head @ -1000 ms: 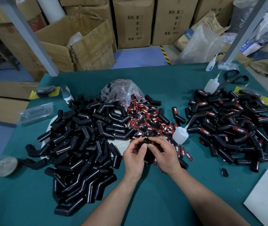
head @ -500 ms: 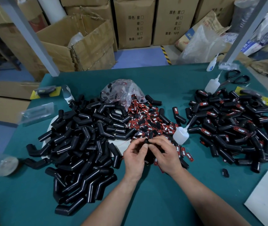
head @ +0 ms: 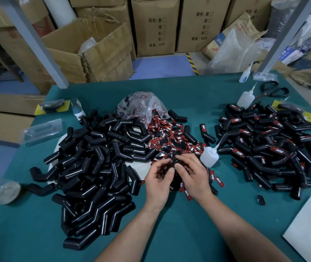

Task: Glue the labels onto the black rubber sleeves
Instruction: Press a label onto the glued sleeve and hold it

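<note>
At near edge of label pile (head: 171, 138), I see left hand (head: 157, 179) and right hand (head: 193, 176), fingers curled, pinching one black sleeve (head: 177, 163) | clear bag (head: 137, 104) at pile's far edge holds more labels | glue bottle (head: 209, 156) just right | bare sleeves (head: 94, 167) left, labelled sleeves (head: 264, 148) right
</note>
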Demonstrator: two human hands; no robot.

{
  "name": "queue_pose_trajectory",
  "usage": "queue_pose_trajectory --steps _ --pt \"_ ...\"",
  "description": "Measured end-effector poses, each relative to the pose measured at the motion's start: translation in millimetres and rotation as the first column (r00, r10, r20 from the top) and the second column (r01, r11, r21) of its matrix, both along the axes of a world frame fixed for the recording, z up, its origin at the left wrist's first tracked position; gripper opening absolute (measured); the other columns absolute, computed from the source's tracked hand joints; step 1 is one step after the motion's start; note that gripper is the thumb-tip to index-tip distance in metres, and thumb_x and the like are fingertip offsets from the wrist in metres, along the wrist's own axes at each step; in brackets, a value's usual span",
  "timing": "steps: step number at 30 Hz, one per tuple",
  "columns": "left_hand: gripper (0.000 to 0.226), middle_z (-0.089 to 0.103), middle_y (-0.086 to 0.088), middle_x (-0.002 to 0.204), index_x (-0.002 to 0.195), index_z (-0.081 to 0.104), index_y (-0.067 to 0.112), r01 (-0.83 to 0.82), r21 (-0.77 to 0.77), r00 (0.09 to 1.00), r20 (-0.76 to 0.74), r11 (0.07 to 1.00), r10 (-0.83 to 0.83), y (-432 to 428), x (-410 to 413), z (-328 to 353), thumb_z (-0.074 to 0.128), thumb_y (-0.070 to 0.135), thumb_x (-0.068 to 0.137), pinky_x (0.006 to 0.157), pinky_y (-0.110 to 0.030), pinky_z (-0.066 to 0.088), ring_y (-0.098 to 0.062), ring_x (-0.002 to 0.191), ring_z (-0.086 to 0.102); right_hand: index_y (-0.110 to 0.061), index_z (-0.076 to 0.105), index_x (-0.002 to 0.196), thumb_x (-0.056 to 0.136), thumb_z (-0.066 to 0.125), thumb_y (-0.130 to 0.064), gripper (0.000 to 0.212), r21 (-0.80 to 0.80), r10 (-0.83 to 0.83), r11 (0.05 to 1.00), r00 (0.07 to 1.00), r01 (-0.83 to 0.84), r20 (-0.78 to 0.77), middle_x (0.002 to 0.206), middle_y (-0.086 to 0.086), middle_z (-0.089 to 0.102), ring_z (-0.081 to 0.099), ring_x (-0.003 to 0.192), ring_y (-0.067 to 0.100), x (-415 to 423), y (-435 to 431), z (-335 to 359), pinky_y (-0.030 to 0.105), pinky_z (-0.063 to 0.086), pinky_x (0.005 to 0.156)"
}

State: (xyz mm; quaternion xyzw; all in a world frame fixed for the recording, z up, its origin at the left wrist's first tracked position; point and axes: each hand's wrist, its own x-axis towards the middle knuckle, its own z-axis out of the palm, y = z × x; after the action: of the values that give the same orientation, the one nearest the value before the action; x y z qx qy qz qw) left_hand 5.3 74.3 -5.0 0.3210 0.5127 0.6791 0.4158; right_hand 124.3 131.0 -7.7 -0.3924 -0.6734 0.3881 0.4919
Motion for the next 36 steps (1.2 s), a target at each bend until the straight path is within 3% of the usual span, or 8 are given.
queue_pose_trajectory --steps 4,10,16,20,26,29,36 --pt "0.022 0.076 0.0 0.115 0.108 0.077 0.024 0.04 0.05 0.999 0.002 0.998 -0.04 -1.4 -2.7 1.1 0.071 0.025 0.087 0.094 -0.022 0.053 -0.014 0.11 0.07 -0.029 0.07 0.11 0.093 0.064 -0.034 0.019 -0.073 -0.033 0.997 0.998 0.029 -0.051 0.111 -0.012 0.064 0.065 0.106 0.018 1.2 2.3 1.2 0.028 0.052 0.091" --pt "0.032 0.073 0.011 0.116 0.109 0.078 0.04 0.07 0.053 0.996 -0.067 0.996 -0.067 1.0 0.0 2.5 0.076 0.022 0.083 0.099 -0.02 0.05 -0.009 0.114 0.067 -0.046 0.069 0.103 0.087 0.066 -0.034 0.02 -0.14 -0.072 0.989 0.992 0.057 -0.105 0.104 -0.015 0.065 0.066 0.096 0.016 -1.9 1.6 4.6 0.03 0.053 0.088" --pt "0.038 0.076 0.006 0.114 0.105 0.08 0.038 0.034 0.026 0.998 -0.049 0.999 -0.033 2.4 0.7 -1.9 0.072 0.006 0.086 0.095 -0.018 0.052 -0.01 0.11 0.07 -0.041 0.068 0.11 0.091 0.062 -0.03 0.023 -0.139 -0.004 0.99 0.991 -0.014 -0.131 0.109 -0.008 0.063 0.064 0.101 0.019 -0.1 0.3 5.1 0.03 0.052 0.09" --pt "0.022 0.076 0.003 0.113 0.105 0.079 0.025 0.022 0.027 0.999 -0.039 0.999 -0.021 1.5 -0.7 -1.8 0.075 0.018 0.084 0.096 -0.019 0.051 -0.012 0.111 0.069 -0.036 0.069 0.106 0.088 0.066 -0.026 0.021 -0.172 0.007 0.985 0.986 -0.036 -0.168 0.106 -0.004 0.063 0.064 0.1 0.024 -2.3 -1.5 5.1 0.04 0.053 0.091" --pt "0.019 0.076 0.01 0.108 0.103 0.078 0.023 0.002 0.013 0.997 -0.079 1.0 -0.001 1.4 -0.3 -1.9 0.073 0.028 0.085 0.097 -0.021 0.051 -0.014 0.11 0.069 -0.034 0.069 0.103 0.095 0.052 -0.028 0.02 -0.171 0.011 0.984 0.989 -0.037 -0.148 0.104 -0.01 0.066 0.063 0.1 0.013 0.2 0.7 6.5 0.022 0.047 0.09" --pt "0.019 0.076 0.01 0.108 0.102 0.078 0.025 -0.004 0.013 0.996 -0.09 1.0 0.006 1.6 -0.6 -1.4 0.072 0.03 0.085 0.096 -0.021 0.051 -0.013 0.109 0.069 -0.026 0.067 0.107 0.093 0.056 -0.027 0.018 -0.187 0.029 0.981 0.989 -0.057 -0.148 0.105 -0.007 0.066 0.064 0.099 0.014 1.0 1.1 4.4 0.024 0.049 0.088" --pt "0.016 0.076 0.008 0.105 0.096 0.08 0.03 0.0 0.01 0.999 -0.049 1.0 0.0 1.3 -0.7 1.4 0.075 0.026 0.082 0.093 -0.022 0.053 -0.012 0.105 0.07 -0.041 0.068 0.106 0.089 0.065 -0.026 0.023 -0.171 0.051 0.982 0.987 -0.077 -0.152 0.107 -0.014 0.063 0.064 0.102 0.013 -1.2 -1.7 5.0 0.025 0.052 0.089"
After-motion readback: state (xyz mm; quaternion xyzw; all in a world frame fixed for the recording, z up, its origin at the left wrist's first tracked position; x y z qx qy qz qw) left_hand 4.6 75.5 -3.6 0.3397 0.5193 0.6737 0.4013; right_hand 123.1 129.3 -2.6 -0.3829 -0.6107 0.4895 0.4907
